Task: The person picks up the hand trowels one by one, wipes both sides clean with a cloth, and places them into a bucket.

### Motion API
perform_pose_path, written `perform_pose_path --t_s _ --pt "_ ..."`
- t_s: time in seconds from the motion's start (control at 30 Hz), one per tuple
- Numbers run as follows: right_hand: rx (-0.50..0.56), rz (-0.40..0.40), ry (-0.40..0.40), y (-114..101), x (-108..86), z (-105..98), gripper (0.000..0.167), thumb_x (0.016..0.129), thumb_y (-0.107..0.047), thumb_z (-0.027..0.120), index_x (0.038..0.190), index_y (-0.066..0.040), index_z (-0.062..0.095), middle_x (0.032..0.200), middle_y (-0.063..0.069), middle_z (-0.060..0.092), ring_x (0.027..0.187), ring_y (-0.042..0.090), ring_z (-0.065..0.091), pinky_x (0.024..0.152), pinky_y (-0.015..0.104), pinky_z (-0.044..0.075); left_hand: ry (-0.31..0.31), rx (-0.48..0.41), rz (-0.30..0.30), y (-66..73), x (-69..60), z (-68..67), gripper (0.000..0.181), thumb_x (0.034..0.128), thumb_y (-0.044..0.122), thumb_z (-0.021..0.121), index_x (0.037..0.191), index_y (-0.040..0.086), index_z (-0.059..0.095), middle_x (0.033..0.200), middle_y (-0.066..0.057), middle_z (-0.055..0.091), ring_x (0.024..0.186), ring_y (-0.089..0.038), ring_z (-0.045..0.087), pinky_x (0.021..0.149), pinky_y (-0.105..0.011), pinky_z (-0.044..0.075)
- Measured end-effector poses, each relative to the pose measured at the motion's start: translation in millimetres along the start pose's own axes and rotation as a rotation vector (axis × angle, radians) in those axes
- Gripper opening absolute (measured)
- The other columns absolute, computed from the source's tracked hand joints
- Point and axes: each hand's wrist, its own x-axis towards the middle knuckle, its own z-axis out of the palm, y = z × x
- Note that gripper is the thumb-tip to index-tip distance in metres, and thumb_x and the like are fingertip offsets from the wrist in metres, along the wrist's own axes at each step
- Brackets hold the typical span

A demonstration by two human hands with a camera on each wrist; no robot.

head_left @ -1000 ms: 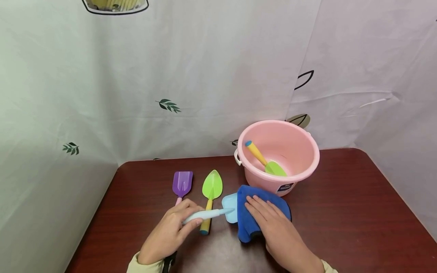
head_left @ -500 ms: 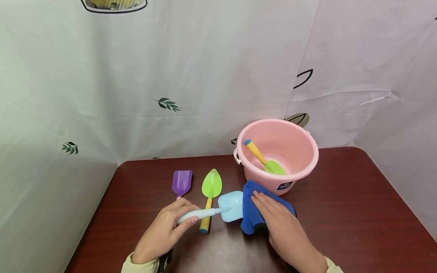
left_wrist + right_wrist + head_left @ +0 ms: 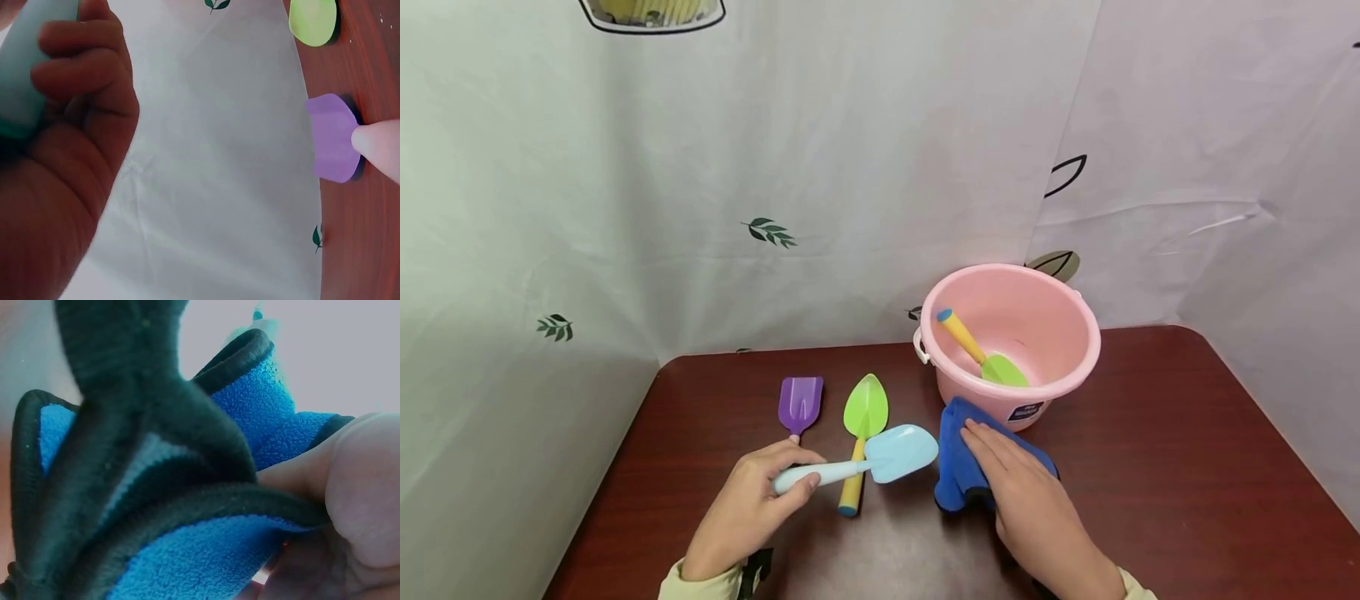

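Observation:
My left hand [image 3: 752, 500] grips the pale handle of a light blue toy shovel [image 3: 901, 453]. Its blade faces up, over the yellow handle of a green toy trowel [image 3: 867, 408] lying on the table. In the left wrist view, curled fingers [image 3: 81, 75] wrap the handle. My right hand [image 3: 1037, 500] holds a folded blue cloth [image 3: 958, 467] just right of the blade, apart from it. Thumb and fingers hold the black-edged cloth [image 3: 206, 556] between them in the right wrist view. A purple toy shovel [image 3: 801, 403] lies left of the trowel, its handle partly hidden by my left hand.
A pink bucket [image 3: 943, 379] stands at the back of the dark red table [image 3: 1180, 450], behind the cloth. Another green trowel with a yellow handle [image 3: 964, 335] leans inside it. A pale printed curtain [image 3: 865, 167] hangs behind the table and at both sides.
The cloth and the light blue shovel have come apart, showing the whole blade. My left hand has shifted left with the shovel; my right hand has moved slightly right with the cloth.

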Motion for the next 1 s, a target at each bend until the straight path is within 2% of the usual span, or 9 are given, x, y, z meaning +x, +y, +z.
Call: perform_pose_path --t_s 0.17,0.27,0.37,0.5,0.6,0.7,0.77,0.87,1.0 --pt "-0.004 -0.010 0.017 -0.6 -0.7 0.2 0.070 0.073 0.020 0.064 0.140 -0.001 0.057 0.143 0.012 0.056 0.130 0.028 0.054 0.104 0.045 0.046 -0.012 -0.121 -0.109 -0.7 1.9 1.5 0.015 0.0910 0.011 0.073 0.099 0.023 0.075 0.092 0.014 0.069 0.121 -0.032 0.062 0.063 -0.025 0.051" --pt "-0.007 -0.021 0.034 -0.3 -0.8 0.3 0.071 0.072 0.021 0.064 0.139 -0.001 0.057 0.143 0.012 0.056 0.131 0.028 0.054 0.104 0.045 0.045 -0.023 -0.138 -0.116 -1.4 2.3 2.1 0.010 0.0955 0.017 0.070 0.102 0.021 0.076 0.073 0.017 0.063 0.116 -0.021 0.064 0.063 -0.024 0.050" --pt "-0.004 -0.023 0.037 -0.6 -1.1 0.0 0.073 0.070 0.022 0.063 0.139 -0.001 0.057 0.144 0.011 0.055 0.131 0.028 0.053 0.105 0.045 0.045 -0.041 -0.130 -0.112 -1.6 2.5 2.2 0.010 0.0987 0.025 0.067 0.103 0.023 0.075 0.056 0.021 0.043 0.082 -0.005 0.063 0.076 -0.023 0.050" --pt "0.009 -0.014 0.021 -2.1 -1.3 -1.0 0.074 0.071 0.022 0.063 0.141 -0.002 0.056 0.145 0.010 0.054 0.132 0.027 0.052 0.105 0.045 0.045 -0.079 -0.162 -0.133 -0.4 3.2 1.3 0.015 0.1015 0.033 0.061 0.103 0.027 0.074 0.058 0.017 0.051 0.052 -0.002 0.038 0.073 -0.022 0.046" --pt "0.013 -0.012 0.014 -3.0 -1.0 -1.4 0.073 0.073 0.021 0.063 0.142 -0.003 0.055 0.145 0.010 0.054 0.133 0.027 0.052 0.105 0.046 0.045 -0.111 -0.186 -0.145 0.4 3.8 1.4 0.019 0.1032 0.035 0.057 0.103 0.026 0.074 0.070 0.008 0.065 0.051 -0.004 0.041 0.063 -0.023 0.043" --pt "0.017 -0.009 0.007 -3.9 -0.9 -1.5 0.073 0.074 0.021 0.063 0.142 -0.003 0.055 0.146 0.010 0.054 0.133 0.027 0.051 0.105 0.046 0.044 -0.127 -0.183 -0.164 0.5 4.2 3.2 0.020 0.1038 0.035 0.056 0.104 0.025 0.073 0.070 0.005 0.063 0.057 -0.007 0.047 0.062 -0.024 0.043" --pt "0.023 -0.001 -0.008 -4.8 -0.9 -1.7 0.073 0.075 0.020 0.064 0.143 -0.004 0.054 0.147 0.009 0.053 0.134 0.027 0.050 0.106 0.047 0.044 -0.137 -0.187 -0.184 0.5 4.1 4.8 0.020 0.1033 0.035 0.057 0.107 0.023 0.073 0.071 0.007 0.062 0.066 -0.009 0.053 0.066 -0.024 0.044" --pt "0.029 0.006 -0.029 -6.2 -1.1 -2.0 0.072 0.077 0.019 0.065 0.144 -0.004 0.053 0.148 0.008 0.051 0.136 0.025 0.049 0.106 0.046 0.043 -0.155 -0.196 -0.198 0.2 4.3 7.7 0.020 0.0999 0.035 0.063 0.110 0.020 0.072 0.076 0.011 0.064 0.082 -0.010 0.059 0.081 -0.025 0.048" --pt "0.025 -0.006 -0.026 -7.1 -0.9 -2.0 0.072 0.077 0.019 0.064 0.144 -0.004 0.053 0.149 0.007 0.051 0.136 0.025 0.048 0.107 0.045 0.043 -0.182 -0.198 -0.181 0.2 5.0 11.3 0.022 0.0905 0.027 0.077 0.110 0.021 0.069 0.084 0.010 0.068 0.083 -0.013 0.061 0.087 -0.028 0.047"
